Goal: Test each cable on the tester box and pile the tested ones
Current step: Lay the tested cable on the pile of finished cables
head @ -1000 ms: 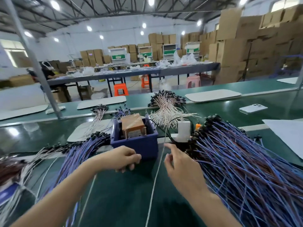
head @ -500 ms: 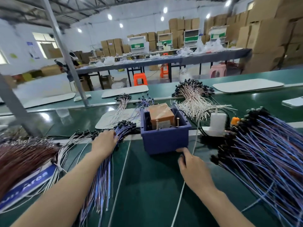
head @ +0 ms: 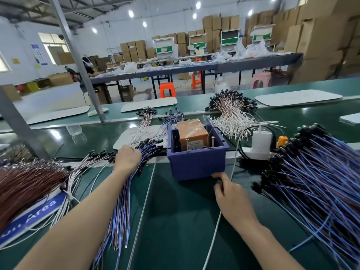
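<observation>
The tester box, orange-brown with two upright pins, sits inside a blue bin at the middle of the green bench. Left of the bin lies a pile of blue cables with black ends. My left hand rests on top of that pile, its fingers bent down over the black ends. A much larger heap of blue cables fills the right side. My right hand sits at the bin's front right corner, forefinger touching the bin and other fingers curled. What it holds is hidden.
A thin white cord runs from a white charger on a power strip past my right hand. Brown wires lie far left and pale wires behind the bin. A steel post stands back left.
My left hand moved from in front of the bin leftward onto the blue cable pile. My right hand dropped toward the bin's front corner. The view shifted left.
</observation>
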Available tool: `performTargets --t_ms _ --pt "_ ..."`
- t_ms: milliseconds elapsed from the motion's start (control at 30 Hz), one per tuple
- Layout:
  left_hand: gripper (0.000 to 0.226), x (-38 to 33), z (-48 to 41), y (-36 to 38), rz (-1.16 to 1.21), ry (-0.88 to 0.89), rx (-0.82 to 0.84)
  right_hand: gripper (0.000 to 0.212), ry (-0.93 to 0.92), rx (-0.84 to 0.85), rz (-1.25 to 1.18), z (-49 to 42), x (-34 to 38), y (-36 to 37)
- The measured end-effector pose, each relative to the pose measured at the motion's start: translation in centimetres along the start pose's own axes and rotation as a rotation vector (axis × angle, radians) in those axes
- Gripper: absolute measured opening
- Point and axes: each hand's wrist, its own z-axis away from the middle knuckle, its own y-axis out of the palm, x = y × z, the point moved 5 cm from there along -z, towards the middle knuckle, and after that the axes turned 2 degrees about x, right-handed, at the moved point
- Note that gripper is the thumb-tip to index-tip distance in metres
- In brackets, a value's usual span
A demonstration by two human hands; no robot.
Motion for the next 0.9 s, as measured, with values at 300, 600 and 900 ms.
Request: performTargets --t_ms 300,600,900 --pt "0.032 0.7 0.8 0.3 -0.429 0.186 0.022 0.025 0.055 -0.019 -0.087 0.1 -0.5 -0.1" --pt "0.046 -2.5 -0.5 4.6 -0.491 0.432 0.205 0.024 0.104 -0.056 -0.268 -0.5 -1.6 0.3" --pt "0.031 -4.4 -1.1 4.7 -0.371 0.436 -0.004 0.025 0.138 -0.086 -0.369 -0.9 -2.1 0.5"
